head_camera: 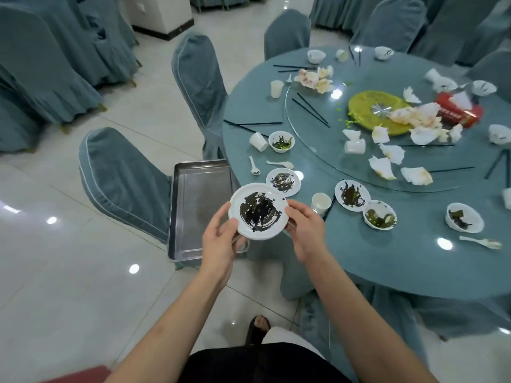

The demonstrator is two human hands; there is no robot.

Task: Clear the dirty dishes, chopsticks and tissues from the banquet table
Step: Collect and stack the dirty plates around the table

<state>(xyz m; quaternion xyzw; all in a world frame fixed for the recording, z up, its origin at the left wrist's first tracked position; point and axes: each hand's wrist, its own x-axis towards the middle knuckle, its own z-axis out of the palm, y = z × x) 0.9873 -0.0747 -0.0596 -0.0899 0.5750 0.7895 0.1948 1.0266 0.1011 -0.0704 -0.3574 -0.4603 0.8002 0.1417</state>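
Both hands hold one dirty white plate smeared with dark sauce: the left hand cups its left rim from below, the right hand pinches its right rim. The plate hangs over the right edge of an empty steel tray, just off the table edge.

On the table's near side lie two more sauce-smeared plates, three small bowls with green leftovers, three white spoons, and three paper cups. Black chopsticks lie scattered, and crumpled tissues cover much of the glass turntable; I cannot count either exactly. A red tissue box sits beyond them.

Two covered chairs flank the tray; open tile floor spreads to the left.
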